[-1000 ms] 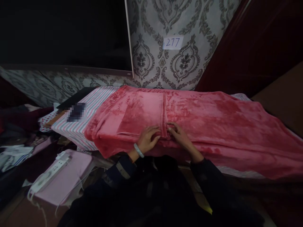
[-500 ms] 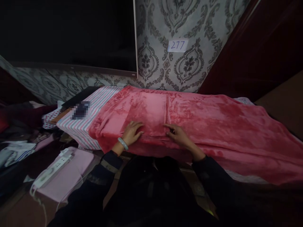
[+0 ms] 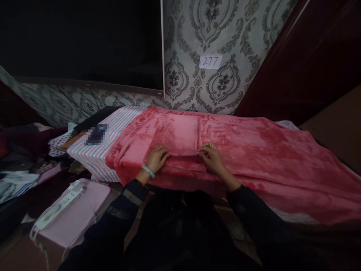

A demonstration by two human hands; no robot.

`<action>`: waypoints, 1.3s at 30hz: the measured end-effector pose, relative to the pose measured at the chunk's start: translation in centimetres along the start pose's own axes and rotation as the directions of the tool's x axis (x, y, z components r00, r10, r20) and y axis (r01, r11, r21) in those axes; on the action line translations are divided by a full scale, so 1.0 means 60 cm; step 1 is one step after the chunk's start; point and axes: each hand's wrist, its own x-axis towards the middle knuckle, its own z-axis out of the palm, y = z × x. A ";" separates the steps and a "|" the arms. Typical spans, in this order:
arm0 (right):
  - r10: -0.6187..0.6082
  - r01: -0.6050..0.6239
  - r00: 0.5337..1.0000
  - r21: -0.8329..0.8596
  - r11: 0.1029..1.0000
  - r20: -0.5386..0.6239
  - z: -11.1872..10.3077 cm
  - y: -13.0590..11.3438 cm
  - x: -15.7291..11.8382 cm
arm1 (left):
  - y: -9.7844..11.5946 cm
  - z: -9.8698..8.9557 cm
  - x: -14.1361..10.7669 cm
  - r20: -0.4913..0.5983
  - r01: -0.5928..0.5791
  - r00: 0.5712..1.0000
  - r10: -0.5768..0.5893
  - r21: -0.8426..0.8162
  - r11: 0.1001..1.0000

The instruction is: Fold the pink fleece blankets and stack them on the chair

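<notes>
A red plush blanket (image 3: 254,150) covers most of the long surface. On it lies a folded piece of the same red plush cloth (image 3: 180,131), roughly square. My left hand (image 3: 158,159), with a pale green bangle at the wrist, pinches the near left part of the folded cloth. At its near right corner my right hand (image 3: 211,158) pinches the edge between thumb and fingers. The near edge is lifted a little between both hands, and a darker red layer shows beneath it.
A striped cloth (image 3: 121,120) with a blurred dark item lies at the left end. A power strip (image 3: 60,209) rests on a pink stool (image 3: 84,214) at the lower left. Behind are a large dark screen (image 3: 84,41) and a patterned wall with a "277" label (image 3: 210,61).
Both hands have closed on the near edge of the folded cloth, and that edge has risen slightly. The camera view has shifted a little.
</notes>
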 end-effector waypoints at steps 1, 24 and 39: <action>0.010 -0.010 1.000 0.006 1.000 -0.009 0.001 0.002 0.006 | -0.001 -0.001 0.002 -0.006 0.003 1.000 -0.003 0.009 1.000; -0.125 0.125 0.951 0.020 0.992 0.281 -0.040 0.023 -0.048 | -0.010 -0.036 -0.040 -0.110 0.015 0.994 0.001 0.146 0.989; 0.176 -0.181 0.983 0.077 0.981 0.059 0.010 0.040 -0.055 | -0.018 -0.028 -0.044 0.012 0.139 0.990 -0.143 0.158 0.978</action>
